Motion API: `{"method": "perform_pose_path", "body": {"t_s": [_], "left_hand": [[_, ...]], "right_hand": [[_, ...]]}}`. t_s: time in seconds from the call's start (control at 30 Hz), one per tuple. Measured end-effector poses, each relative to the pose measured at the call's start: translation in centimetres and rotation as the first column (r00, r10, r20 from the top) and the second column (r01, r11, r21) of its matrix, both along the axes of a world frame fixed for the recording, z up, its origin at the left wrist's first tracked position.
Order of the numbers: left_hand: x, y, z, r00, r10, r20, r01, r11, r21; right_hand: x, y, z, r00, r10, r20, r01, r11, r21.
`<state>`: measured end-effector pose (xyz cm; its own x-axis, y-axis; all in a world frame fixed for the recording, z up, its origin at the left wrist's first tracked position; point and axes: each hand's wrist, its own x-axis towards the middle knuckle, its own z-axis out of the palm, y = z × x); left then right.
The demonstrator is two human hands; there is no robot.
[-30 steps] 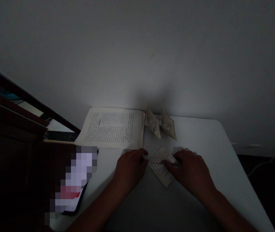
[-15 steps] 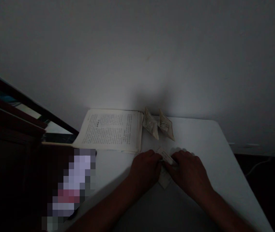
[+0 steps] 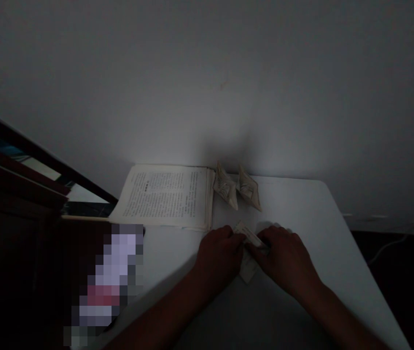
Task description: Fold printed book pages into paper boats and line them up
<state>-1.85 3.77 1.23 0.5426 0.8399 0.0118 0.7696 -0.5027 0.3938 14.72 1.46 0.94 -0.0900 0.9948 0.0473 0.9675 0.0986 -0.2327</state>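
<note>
Between my hands, low over the white table, is a small folded piece of printed paper [image 3: 249, 270]. My left hand [image 3: 219, 253] pinches its left side, thumb and fingers closed on it. On the opposite side my right hand [image 3: 283, 255] grips the same paper, fingers curled over its edge. Parts of the folds are hidden behind the fingers. Just beyond my hands stand two folded paper boats, the left boat [image 3: 226, 187] and the right boat [image 3: 250, 188], side by side and made of printed pages.
A stack of printed pages [image 3: 163, 199] lies left of the boats against the wall. At the table's left edge is a blurred-out, pixelated object [image 3: 114, 272]. The white tabletop [image 3: 305, 209] meets the wall [image 3: 207, 82] at the back. A pale cable [image 3: 389, 250] runs at the right.
Both hands stay almost in place on the folded paper. A little more of its upper part shows between the fingers. The view has shifted very slightly.
</note>
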Motion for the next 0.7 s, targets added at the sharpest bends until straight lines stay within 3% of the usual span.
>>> {"method": "perform_pose_path", "body": {"t_s": [0.7], "left_hand": [[-0.01,0.17,-0.06,1.000,0.006,-0.004,-0.006,1.000,-0.027]], "right_hand": [[0.76,-0.06,0.31,0.992,-0.047,-0.117,0.037,0.996,-0.083]]}}
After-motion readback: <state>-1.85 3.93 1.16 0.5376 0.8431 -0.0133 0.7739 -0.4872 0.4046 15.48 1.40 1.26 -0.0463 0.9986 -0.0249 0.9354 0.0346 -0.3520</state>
